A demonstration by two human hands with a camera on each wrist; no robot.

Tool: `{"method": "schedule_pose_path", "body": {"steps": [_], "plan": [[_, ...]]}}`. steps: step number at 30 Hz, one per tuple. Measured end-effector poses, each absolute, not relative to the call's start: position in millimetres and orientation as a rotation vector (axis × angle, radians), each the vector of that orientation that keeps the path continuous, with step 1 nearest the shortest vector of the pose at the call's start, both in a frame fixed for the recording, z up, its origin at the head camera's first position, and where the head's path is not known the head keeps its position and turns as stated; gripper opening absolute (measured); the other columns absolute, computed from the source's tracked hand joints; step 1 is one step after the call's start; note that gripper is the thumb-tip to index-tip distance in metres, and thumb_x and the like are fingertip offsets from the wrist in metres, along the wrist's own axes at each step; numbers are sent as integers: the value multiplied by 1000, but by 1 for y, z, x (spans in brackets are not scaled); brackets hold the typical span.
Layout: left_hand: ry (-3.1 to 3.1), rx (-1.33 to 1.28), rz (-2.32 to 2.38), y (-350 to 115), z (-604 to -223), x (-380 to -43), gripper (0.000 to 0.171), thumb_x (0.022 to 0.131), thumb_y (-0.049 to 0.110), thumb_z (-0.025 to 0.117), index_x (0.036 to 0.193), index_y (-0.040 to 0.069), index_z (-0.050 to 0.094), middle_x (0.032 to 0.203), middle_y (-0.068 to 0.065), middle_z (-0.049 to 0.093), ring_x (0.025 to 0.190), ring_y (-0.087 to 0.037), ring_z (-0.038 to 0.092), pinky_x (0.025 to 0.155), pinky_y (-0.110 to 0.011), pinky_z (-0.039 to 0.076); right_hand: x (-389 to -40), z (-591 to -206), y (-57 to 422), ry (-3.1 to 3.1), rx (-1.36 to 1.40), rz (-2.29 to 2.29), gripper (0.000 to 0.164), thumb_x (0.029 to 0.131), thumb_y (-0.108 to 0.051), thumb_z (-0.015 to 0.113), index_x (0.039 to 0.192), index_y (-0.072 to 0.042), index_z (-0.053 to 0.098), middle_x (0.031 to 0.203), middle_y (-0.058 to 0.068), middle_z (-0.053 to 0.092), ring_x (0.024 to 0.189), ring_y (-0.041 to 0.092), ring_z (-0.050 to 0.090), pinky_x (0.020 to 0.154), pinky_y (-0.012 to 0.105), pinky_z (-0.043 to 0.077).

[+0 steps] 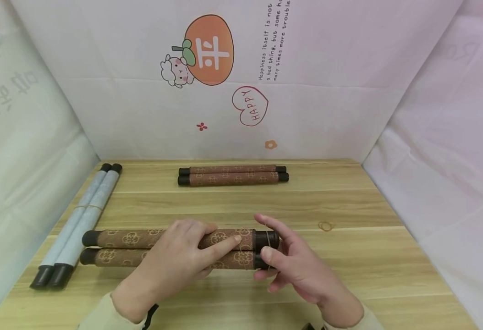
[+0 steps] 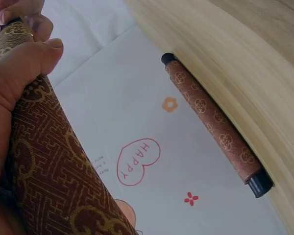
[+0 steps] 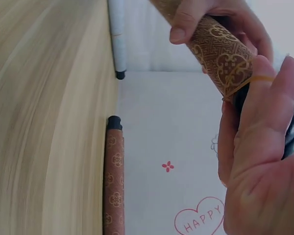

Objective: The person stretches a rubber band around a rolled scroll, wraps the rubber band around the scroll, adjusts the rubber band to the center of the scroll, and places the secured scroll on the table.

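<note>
Two brown scrolls point(image 1: 130, 239) with gold floral patterns and black end knobs lie side by side, level in front of me. My left hand point(image 1: 179, 252) grips both around the middle, its index finger stretched along the upper scroll. Around their right-hand ends, my right hand point(image 1: 303, 268) holds a thin tan rubber band point(image 3: 262, 78) stretched over its fingers. The right thumb lies over the black knobs, with the other fingers spread above and below them. In the left wrist view, the patterned scroll point(image 2: 54, 147) runs under the left thumb.
Another pair of brown patterned scrolls point(image 1: 233, 178) lies at the table's back. Two pale blue scrolls point(image 1: 85, 211), banded together, lie at the left. A loose rubber band point(image 1: 326, 226) rests on the wooden table point(image 1: 348, 197) at the right. White printed cloth walls point(image 1: 307, 114) surround the table.
</note>
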State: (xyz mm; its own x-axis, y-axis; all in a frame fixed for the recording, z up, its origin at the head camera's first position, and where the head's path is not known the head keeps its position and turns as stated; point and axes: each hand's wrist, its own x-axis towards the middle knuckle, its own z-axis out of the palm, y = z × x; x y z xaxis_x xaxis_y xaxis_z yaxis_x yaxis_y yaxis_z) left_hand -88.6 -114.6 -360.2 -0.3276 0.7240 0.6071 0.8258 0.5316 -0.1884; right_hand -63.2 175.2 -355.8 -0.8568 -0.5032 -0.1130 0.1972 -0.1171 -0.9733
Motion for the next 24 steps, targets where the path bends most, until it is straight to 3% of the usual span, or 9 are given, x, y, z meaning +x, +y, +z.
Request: {"method": "schedule_pose_path", "body": {"steps": [5,10,24], "plan": [[-2122,-1204,-128,-111,-363,-86,64,88,17,73,148,32,57,113,-11,67,86,-29,67,73,-48,57,-69,-358,169,1839,-246,-1920,77,97,-25,73,162,-30,33,130,25,55,84,36,76,59,37,61],[-2151,-1167,-82,-108,-365,-85,51,96,18,58,145,33,60,115,-10,66,85,-29,66,73,-46,56,-75,-359,164,1871,-141,-1882,77,92,-25,78,158,-28,40,130,23,59,80,31,75,60,36,60],[-2111,-1145,-62,-102,-364,-85,48,104,15,46,146,32,59,111,-10,65,79,-28,64,71,-46,56,-84,-359,163,1844,-86,-1850,70,94,-26,77,156,-28,45,120,23,61,72,22,73,55,27,53]]}}
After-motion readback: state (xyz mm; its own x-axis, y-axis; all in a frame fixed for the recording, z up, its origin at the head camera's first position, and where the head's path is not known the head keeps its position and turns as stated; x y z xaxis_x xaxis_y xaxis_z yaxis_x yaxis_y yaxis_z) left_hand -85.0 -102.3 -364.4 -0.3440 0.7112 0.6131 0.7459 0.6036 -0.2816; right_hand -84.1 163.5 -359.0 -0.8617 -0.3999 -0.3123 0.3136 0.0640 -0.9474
